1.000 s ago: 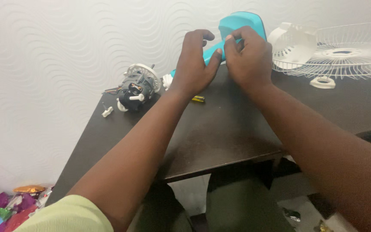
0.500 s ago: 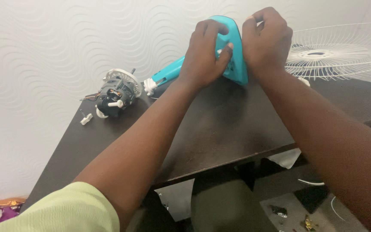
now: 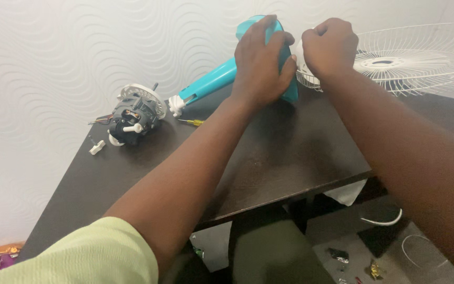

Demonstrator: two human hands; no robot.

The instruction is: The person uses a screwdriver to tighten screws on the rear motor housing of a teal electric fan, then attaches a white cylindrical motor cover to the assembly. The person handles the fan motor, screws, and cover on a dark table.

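Two hands work over a dark table (image 3: 269, 158) by a patterned white wall (image 3: 53, 52): left hand (image 3: 262, 63) fingers grip the teal fan stand (image 3: 211, 84), right hand (image 3: 329, 46) fisted.

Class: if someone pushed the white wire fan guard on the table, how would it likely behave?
The wire fan guard looks light, being thin open wire, so it would probably slide easily on the smooth dark table. Its thin wires may flex or bend if pressed.
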